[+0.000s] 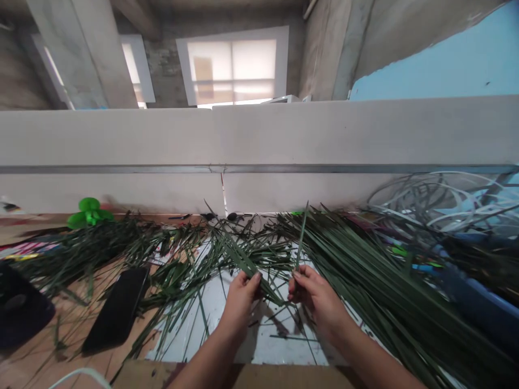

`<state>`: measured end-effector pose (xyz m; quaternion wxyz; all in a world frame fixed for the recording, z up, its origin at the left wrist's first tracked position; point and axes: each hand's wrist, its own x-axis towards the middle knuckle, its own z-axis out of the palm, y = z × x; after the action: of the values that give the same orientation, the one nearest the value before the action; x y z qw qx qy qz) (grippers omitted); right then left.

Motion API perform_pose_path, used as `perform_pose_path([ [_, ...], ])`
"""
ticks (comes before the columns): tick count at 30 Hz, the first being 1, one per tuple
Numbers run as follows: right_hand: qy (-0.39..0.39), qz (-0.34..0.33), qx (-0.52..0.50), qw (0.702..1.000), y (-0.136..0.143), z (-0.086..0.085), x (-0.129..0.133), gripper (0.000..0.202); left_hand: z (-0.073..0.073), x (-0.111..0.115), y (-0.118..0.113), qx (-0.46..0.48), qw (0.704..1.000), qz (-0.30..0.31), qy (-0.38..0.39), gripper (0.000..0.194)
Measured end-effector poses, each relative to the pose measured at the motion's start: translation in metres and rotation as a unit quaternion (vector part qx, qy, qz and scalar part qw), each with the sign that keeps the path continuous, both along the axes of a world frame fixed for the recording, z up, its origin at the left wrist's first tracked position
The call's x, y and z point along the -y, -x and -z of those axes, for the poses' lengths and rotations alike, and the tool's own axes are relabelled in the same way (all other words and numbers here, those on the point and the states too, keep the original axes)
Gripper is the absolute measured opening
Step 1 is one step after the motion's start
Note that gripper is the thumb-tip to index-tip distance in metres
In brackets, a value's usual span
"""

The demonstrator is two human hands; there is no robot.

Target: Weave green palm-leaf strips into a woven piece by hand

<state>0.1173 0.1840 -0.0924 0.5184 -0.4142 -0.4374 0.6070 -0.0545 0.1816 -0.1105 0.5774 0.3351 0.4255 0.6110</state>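
Above the white sheet (284, 352), near the middle of the bench, I have both hands at work on green blades. My left hand (243, 292) is pinched on a leaf (239, 256), thumb on top; it slants from the far left down toward the near right, its near end reaching close to my other fingers. My right hand (314, 292) has thumb and fingers closed on a narrow strip (301, 237), which points away to the far side. Whether the two pieces join at the near end I cannot tell.

I judge that I am parting or sorting blades, with one piece in each grip. The next move probably calls for a firm left pinch and a gentle, even draw with the right, along the grain, since a thin blade could tear askew.

To my right lies a long pile (385, 275) of leaves; loose scraps (174, 286) spread left, beside a phone (117, 308).
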Motion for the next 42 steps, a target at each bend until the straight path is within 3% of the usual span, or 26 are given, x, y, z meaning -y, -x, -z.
perform_pose_path([
  [5,-0.023,0.066,0.055,0.996,-0.017,0.004,-0.015,0.027,-0.007,-0.002,0.01,-0.008,0.999,-0.036,-0.01,0.04],
  [10,-0.069,0.07,0.173,0.98,-0.035,0.005,-0.027,0.02,-0.011,0.003,0.004,-0.022,0.999,0.039,0.008,0.04],
  [15,-0.158,0.058,0.232,0.958,-0.028,-0.005,-0.018,0.032,-0.006,0.009,-0.009,-0.031,0.994,0.103,0.013,0.043],
  [17,-0.159,0.008,0.225,0.961,-0.019,-0.007,-0.013,0.021,-0.007,0.011,-0.011,-0.035,0.992,0.12,0.006,0.044],
  [21,-0.134,-0.066,0.168,0.974,-0.007,-0.003,-0.008,0.023,-0.009,0.016,-0.016,-0.045,0.988,0.146,0.005,0.048],
  [31,-0.093,-0.067,0.035,0.993,-0.003,0.009,-0.009,0.027,0.007,0.01,-0.017,-0.045,0.993,0.102,0.034,0.052],
  [42,-0.08,-0.083,-0.033,0.993,0.005,0.001,0.006,0.02,-0.008,0.013,-0.012,-0.043,0.996,0.079,0.025,0.05],
])
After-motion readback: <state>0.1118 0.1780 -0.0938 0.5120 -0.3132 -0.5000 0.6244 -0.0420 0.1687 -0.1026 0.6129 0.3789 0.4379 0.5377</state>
